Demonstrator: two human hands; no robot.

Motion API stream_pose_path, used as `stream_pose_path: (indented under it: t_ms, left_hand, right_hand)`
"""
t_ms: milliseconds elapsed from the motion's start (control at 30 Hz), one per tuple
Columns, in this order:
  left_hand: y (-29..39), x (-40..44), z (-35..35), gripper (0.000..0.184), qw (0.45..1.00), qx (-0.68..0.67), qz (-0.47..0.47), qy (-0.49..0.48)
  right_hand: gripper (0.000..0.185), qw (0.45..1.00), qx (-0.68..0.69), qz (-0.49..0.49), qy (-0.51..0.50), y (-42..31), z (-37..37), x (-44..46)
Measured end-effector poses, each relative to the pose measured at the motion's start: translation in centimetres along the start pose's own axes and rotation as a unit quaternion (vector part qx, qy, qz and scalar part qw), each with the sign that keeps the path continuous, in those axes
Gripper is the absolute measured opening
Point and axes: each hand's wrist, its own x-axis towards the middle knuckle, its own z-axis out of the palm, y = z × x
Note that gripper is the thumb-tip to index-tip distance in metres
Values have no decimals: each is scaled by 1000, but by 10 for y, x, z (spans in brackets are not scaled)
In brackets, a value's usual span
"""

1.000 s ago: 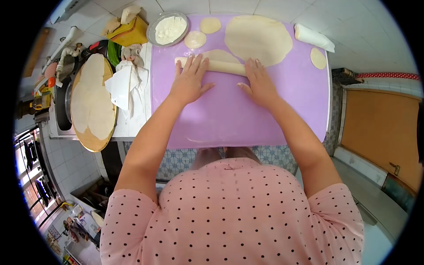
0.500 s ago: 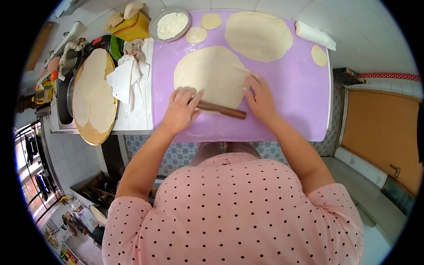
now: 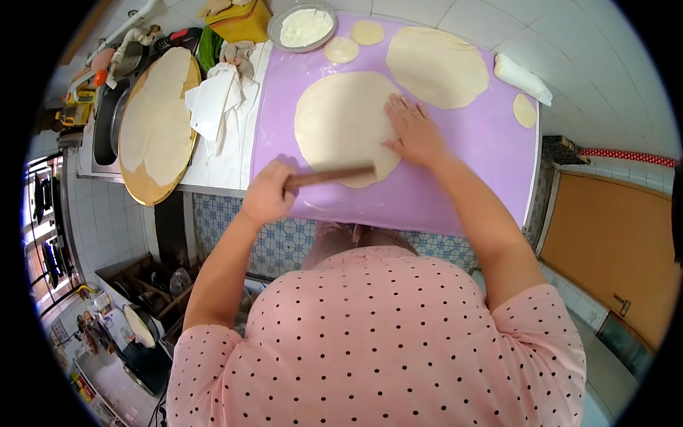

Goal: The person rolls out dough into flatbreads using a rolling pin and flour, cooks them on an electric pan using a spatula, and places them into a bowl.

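Note:
My left hand [image 3: 271,191] is wrapped round one end of a brown wooden rolling pin [image 3: 333,175], whose free end extends over the near part of a large sheet of rolled dough [image 3: 345,124]. Whether the pin touches the dough I cannot tell. On the dough's right edge lies my right hand [image 3: 416,132], flat with its fingers stretched out. The dough rests on a purple mat [image 3: 491,164]. Behind it, toward the wall, is a second large dough sheet [image 3: 437,67]. Two small dough rounds, one of them a pale disc [image 3: 341,50], lie near the back edge.
A bowl of white flour [image 3: 306,28] stands at the back left, beside a yellow container [image 3: 238,27]. White cloths [image 3: 217,103] lie left of the mat. A round board [image 3: 135,181] bearing dough sheets overhangs the counter near the sink. A white roll [image 3: 523,77] lies at the back right.
My left hand has drawn back and now grips the pin's end, instead of lying over it. My right hand has moved from pinching the dough's edge to lying flat. The view has shifted.

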Motion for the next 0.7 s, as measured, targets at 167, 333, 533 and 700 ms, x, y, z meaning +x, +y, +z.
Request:
stream_pose_path:
  t_ms: [167, 333, 533, 700]
  left_hand:
    - [-39, 3, 18, 16, 934, -242, -251, 72]
    - [-35, 14, 26, 12, 849, -420, -274, 165]
    - [-28, 4, 31, 10, 864, -400, -245, 183]
    - [-38, 3, 35, 16, 863, -398, -239, 199]
  right_hand:
    - [81, 999, 10, 21, 25, -27, 8, 13]
    - [83, 997, 39, -20, -63, -82, 14, -10]
    - [85, 998, 8, 57, -5, -40, 14, 8]
    - [84, 999, 24, -19, 37, -76, 36, 114]
